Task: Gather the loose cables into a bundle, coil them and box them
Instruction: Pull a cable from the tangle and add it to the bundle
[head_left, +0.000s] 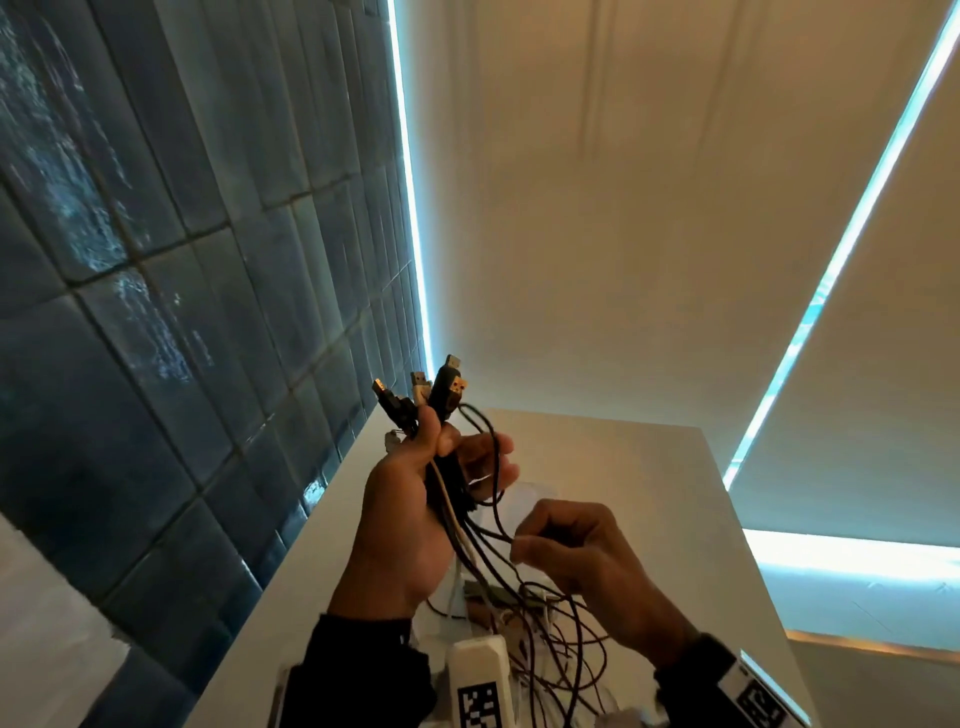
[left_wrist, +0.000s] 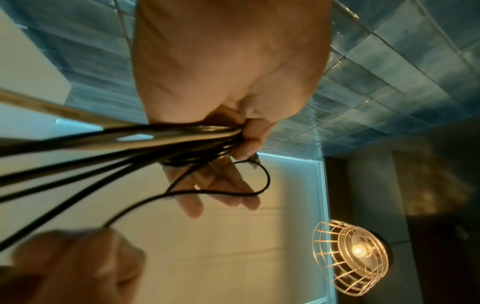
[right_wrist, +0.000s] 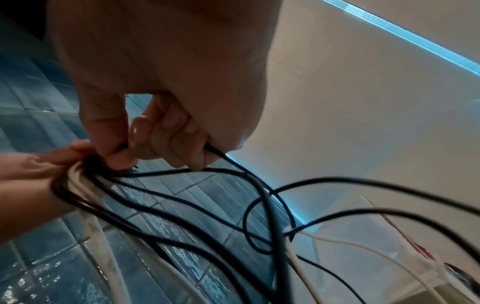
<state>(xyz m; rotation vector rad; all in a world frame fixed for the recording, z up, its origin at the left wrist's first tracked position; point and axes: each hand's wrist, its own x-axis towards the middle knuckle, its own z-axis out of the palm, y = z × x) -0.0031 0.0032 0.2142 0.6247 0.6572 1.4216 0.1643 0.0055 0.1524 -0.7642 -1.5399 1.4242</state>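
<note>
Two wrist devices (head_left: 480, 686) carrying black-and-white code squares sit nearest the head camera, above dark sleeves (head_left: 358, 670). Just beyond them, loose black and white cable loops (head_left: 550, 639) hang tangled over a white table (head_left: 649, 467). The right hand (head_left: 582, 551) is curled, pinching one thin black cable (right_wrist: 226, 156) between thumb and fingers; that strand arcs up to the other hand. The left hand (head_left: 410, 514), raised higher, holds the cable bundle (head_left: 447, 499) with its thumb pressing the strands against the palm while the other fingers (left_wrist: 223, 185) lie fairly straight behind them. Several plugs (head_left: 436, 389) stick up above that grip. Farther off stand a blue tiled wall (head_left: 156, 260), a cream blind (head_left: 623, 182) edged by bright light strips, and, in the left wrist view, a wire-caged lamp (left_wrist: 355, 257).
</note>
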